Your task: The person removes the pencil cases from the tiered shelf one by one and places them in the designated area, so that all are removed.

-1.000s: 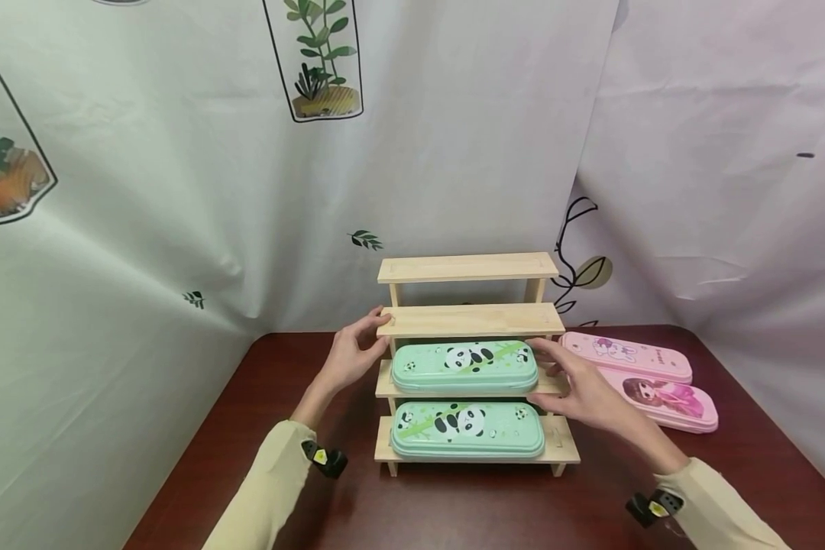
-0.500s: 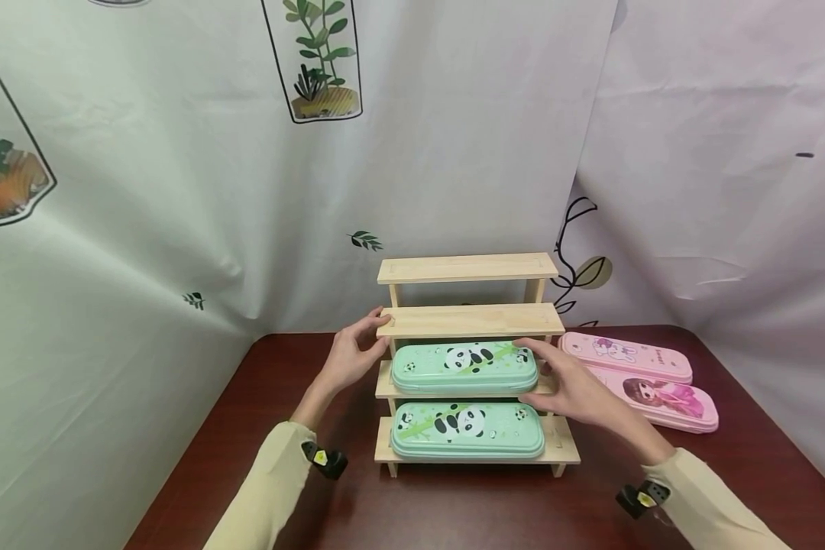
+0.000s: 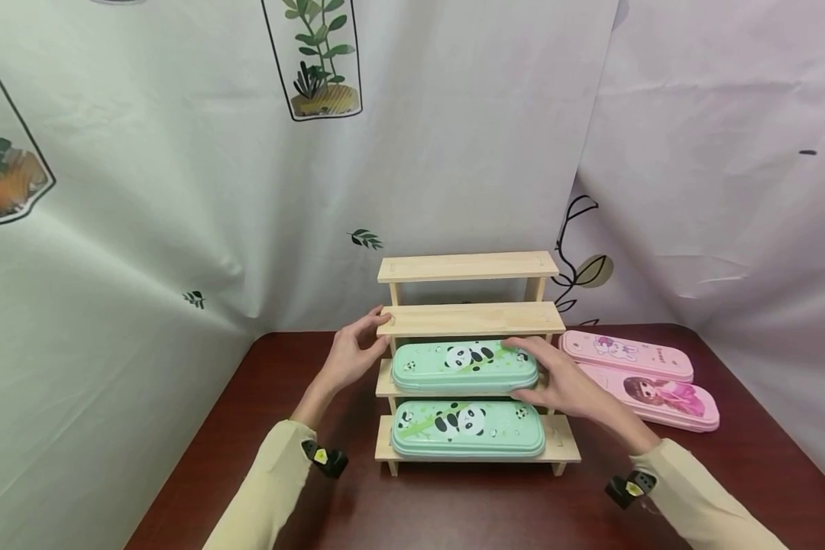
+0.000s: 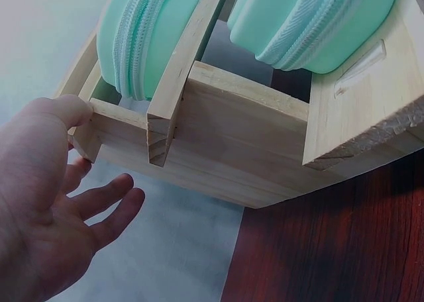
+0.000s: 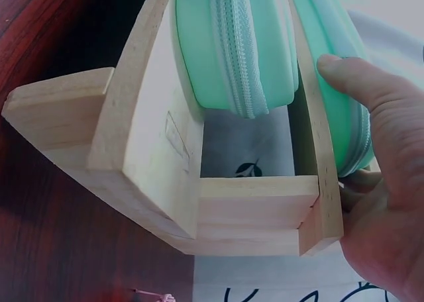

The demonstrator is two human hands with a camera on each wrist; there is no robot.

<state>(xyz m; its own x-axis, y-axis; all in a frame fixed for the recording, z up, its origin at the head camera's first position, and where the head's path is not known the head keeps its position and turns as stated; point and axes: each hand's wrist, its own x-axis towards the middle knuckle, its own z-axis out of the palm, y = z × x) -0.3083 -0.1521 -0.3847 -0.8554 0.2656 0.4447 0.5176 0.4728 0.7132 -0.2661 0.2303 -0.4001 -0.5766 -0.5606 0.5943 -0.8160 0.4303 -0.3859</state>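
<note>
A stepped wooden rack (image 3: 470,319) bears two mint-green zip pencil cases with pandas on their lids. The upper pencil case (image 3: 426,373) lies on the second step from the bottom, the lower pencil case (image 3: 412,439) on the lowest. My left hand (image 3: 351,353) pinches the left end of the step above the upper case, its thumb on the board in the left wrist view and the other fingers loosely spread. Around the right end of the upper case my right hand (image 3: 569,383) has its grip, thumb (image 5: 351,73) along the front side, fingers mostly hidden behind.
Two pink pencil cases lie on the dark red table (image 3: 454,512) right of the rack: a rabbit one (image 3: 632,357) behind, and one with a doll-like girl (image 3: 667,397) in front. A printed white cloth (image 3: 467,168) hangs close behind the rack.
My right hand has slid left along the right end of the upper pencil case. The left hand and both green cases look unmoved.
</note>
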